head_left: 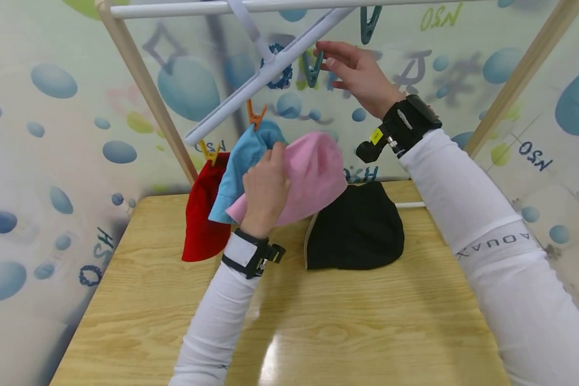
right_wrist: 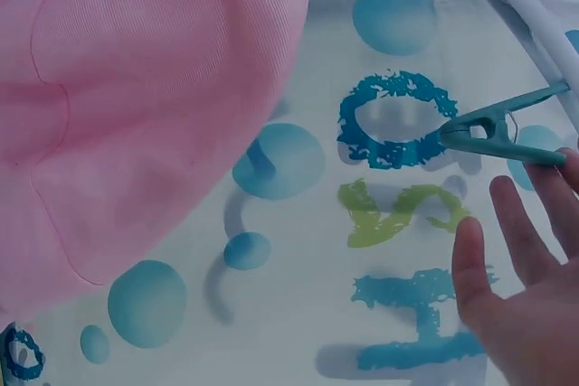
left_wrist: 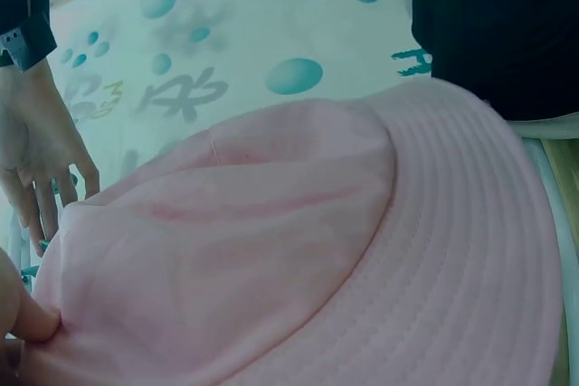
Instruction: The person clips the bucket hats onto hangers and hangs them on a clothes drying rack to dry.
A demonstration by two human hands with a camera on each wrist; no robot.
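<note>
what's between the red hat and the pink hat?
The blue hat, held by an orange clip, in the head view. The left grip, on the pink hat, overlaps part.

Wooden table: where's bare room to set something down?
Bare patches: between the left sleeve and the left edge of the table, and between the left sleeve and right sleeve, in front of the black hat. Crowded: toward the back, where the red hat, blue hat and pink hat bunch near the left hand.

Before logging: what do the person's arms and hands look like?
Left hand, right hand: bare. White left sleeve; white right sleeve with grey lettered band. Black left wrist strap with white patch; black right wrist strap with yellow tag.
</note>
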